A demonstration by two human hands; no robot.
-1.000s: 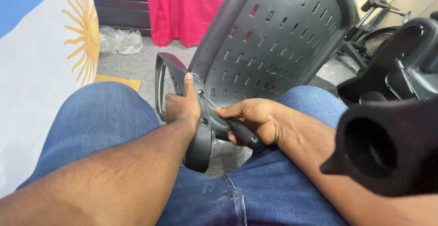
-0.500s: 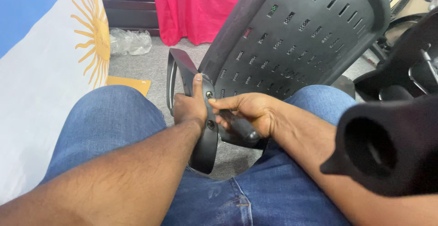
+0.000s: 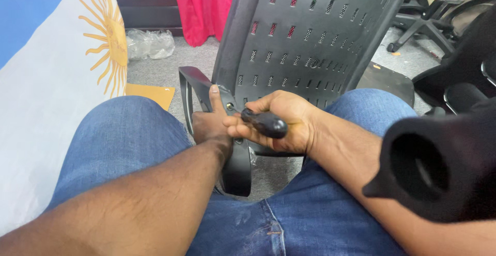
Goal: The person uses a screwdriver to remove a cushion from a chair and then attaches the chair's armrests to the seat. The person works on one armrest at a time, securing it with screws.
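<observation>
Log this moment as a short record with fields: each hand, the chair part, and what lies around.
left hand: grips the black armrest, thumb up against it
right hand: closed round a black tool handle, tip aimed at the armrest joint
chair back: dark grey, slotted, upright between the knees
legs: blue jeans
left side: blue and white flag with yellow sun
behind: red cloth, clear plastic bag, chair base

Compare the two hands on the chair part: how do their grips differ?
The left hand clasps the black armrest loop, thumb pointing up; the right hand is closed around a black tool handle, fingers curled. The left comes in low and central, the right from the side. Both meet at the perforated chair back.
</observation>
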